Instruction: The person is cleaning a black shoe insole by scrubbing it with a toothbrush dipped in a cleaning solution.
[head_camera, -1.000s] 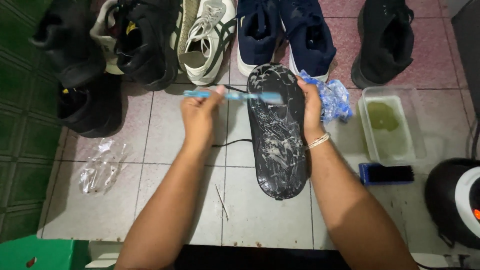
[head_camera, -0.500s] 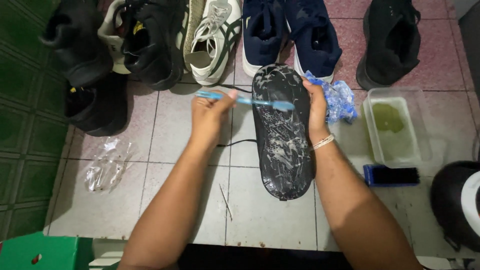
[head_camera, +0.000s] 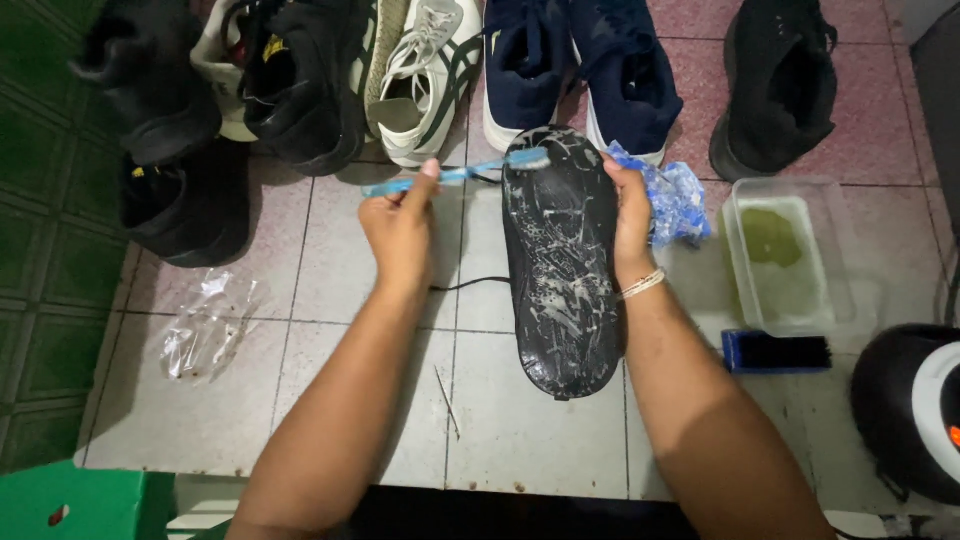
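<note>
Right now the left hand (head_camera: 400, 225) grips a blue toothbrush (head_camera: 455, 172), bristles at the toe of the soapy black shoe (head_camera: 560, 260), held sole-up on the counter (head_camera: 520, 440) by the right hand (head_camera: 630, 215); short firm strokes suit best.

Home shoe-cleaning spot: tiled floor (head_camera: 330, 310), row of shoes (head_camera: 420, 80), soapy water tub (head_camera: 790, 255), scrub brush (head_camera: 778, 352).

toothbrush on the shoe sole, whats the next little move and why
Probably draw the blue toothbrush back down the black sole toward the heel. The left hand has its bristle end at the toe edge, while white suds streak the sole's middle and lower part. The right hand grips the shoe's side, so it looks steady enough for that stroke.
</note>
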